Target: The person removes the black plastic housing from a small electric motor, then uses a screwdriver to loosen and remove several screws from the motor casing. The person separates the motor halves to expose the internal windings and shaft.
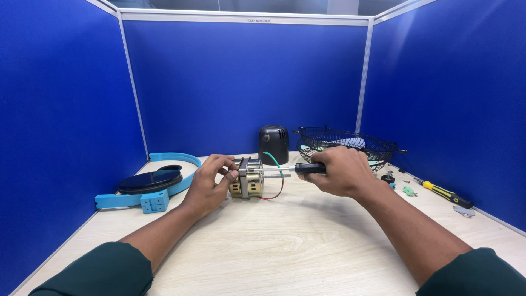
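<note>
Head view shows the left hand point(211, 183) gripping the fan motor point(249, 178) mid-table while the right hand point(339, 171) clasps a screwdriver point(293, 170) at it. Steady motor and straight tool would likely help.

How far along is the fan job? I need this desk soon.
Looks done: grille, black cover and blue stand lie apart. In hand: left hand steadies the motor; right hand holds a screwdriver to it. Left: the motor is unopened.

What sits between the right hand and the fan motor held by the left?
In the head view, only the screwdriver's metal shaft spans from right hand to motor.
</note>
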